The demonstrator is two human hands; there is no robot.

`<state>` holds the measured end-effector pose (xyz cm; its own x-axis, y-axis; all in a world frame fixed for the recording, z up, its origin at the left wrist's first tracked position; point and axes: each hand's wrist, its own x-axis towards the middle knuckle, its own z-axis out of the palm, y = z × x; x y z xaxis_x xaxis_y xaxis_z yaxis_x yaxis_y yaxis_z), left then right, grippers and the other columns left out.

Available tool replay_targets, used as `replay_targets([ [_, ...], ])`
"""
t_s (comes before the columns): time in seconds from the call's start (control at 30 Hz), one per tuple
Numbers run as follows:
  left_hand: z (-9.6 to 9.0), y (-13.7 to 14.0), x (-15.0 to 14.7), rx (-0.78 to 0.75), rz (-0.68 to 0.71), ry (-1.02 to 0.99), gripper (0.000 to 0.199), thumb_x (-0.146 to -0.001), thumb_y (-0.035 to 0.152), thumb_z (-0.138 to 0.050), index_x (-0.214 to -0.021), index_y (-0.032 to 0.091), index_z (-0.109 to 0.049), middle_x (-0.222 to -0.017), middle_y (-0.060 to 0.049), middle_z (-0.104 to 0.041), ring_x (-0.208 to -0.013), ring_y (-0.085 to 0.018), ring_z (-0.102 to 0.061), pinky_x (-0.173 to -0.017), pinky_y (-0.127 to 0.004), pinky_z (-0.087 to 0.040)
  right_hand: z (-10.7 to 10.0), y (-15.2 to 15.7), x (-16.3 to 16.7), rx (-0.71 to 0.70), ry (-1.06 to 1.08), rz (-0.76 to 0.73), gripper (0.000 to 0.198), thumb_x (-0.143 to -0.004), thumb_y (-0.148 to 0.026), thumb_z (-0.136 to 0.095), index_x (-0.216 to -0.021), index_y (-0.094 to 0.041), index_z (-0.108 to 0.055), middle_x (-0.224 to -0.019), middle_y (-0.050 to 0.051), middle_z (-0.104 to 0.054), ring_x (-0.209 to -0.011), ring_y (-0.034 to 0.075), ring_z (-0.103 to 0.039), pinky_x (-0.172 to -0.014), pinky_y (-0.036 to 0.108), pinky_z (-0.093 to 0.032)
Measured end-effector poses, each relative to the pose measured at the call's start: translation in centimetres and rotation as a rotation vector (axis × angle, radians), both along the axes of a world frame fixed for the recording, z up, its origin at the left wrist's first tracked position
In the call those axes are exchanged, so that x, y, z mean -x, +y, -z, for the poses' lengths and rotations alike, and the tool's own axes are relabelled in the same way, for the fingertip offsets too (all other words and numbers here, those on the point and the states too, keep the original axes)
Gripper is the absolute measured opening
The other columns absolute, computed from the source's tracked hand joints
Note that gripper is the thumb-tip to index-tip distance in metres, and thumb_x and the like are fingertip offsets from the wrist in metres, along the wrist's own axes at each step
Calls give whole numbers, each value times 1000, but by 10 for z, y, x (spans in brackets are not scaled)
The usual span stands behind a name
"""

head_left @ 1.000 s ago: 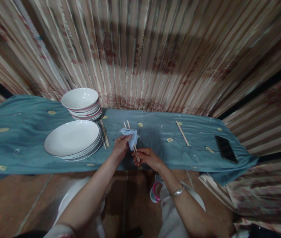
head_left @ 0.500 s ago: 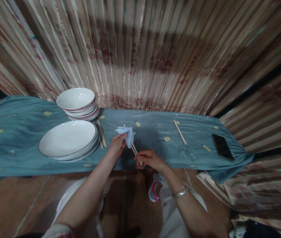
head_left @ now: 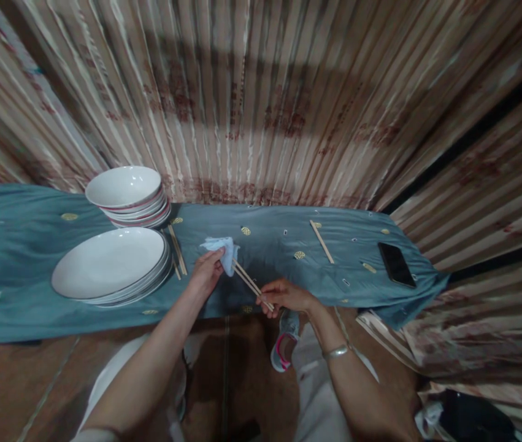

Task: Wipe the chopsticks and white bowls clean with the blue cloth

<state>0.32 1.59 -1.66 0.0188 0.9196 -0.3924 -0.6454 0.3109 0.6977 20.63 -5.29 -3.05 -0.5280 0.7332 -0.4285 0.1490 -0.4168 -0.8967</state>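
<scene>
My left hand (head_left: 208,270) is closed on a light blue cloth (head_left: 226,252), which wraps the far ends of a pair of wooden chopsticks (head_left: 246,277). The near ends of that pair are pinched in my right hand (head_left: 283,296), which wears a silver bangle at the wrist. The chopsticks slant above the front part of the table, their far tips hidden in the cloth. To the left, more chopsticks (head_left: 177,248) lie beside the plates, and to the right another chopstick or close pair (head_left: 322,242) lies on the tablecloth.
A stack of white plates (head_left: 108,264) stands at the left, with a stack of white bowls (head_left: 123,187) behind it. A black phone (head_left: 396,264) lies near the right end of the teal tablecloth (head_left: 270,264). A pleated curtain (head_left: 251,110) hangs along the table's back edge.
The cloth has slid to the far ends of the chopsticks, covering their tips, and my hands are farther apart. The whole view has shifted slightly, so things appear farther left.
</scene>
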Motion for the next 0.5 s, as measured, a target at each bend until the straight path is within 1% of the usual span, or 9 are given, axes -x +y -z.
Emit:
replay_targets([
  [0.17, -3, 0, 3, -3, -23, -9, 11, -74, 2, -62, -69, 11, -64, -59, -1, -68, -50, -9, -62, -53, -17, -51, -1, -6, -21, -8, -65, -3, 48, -61, -56, -74, -78, -12, -66, -59, -1, -63, -51, 9, -58, -47, 19, -44],
  [0.3, -3, 3, 9, 2, -31, 16, 9, -75, 4, -62, -70, 12, -64, -58, 0, -68, -50, -8, -61, -53, -17, -50, -2, -14, -44, -25, -122, 47, 44, -62, -53, -74, -76, -12, -66, -58, -1, -62, -50, 8, -56, -47, 19, -42],
  [0.4, -3, 3, 14, 14, -42, 41, 10, -74, 5, -63, -68, 13, -63, -57, 1, -66, -49, -8, -60, -53, -17, -49, -2, -19, -66, -62, -173, 136, 44, -62, -54, -74, -75, -13, -66, -58, -1, -63, -48, 8, -55, -47, 20, -42],
  [0.5, -1, -2, 13, 25, -13, 82, 7, -70, 6, -67, -67, 12, -65, -59, 0, -67, -52, -9, -61, -54, -19, -48, 4, -18, -83, -165, -232, 306, 47, -61, -57, -72, -77, -14, -66, -62, 1, -65, -51, 10, -57, -51, 23, -45],
])
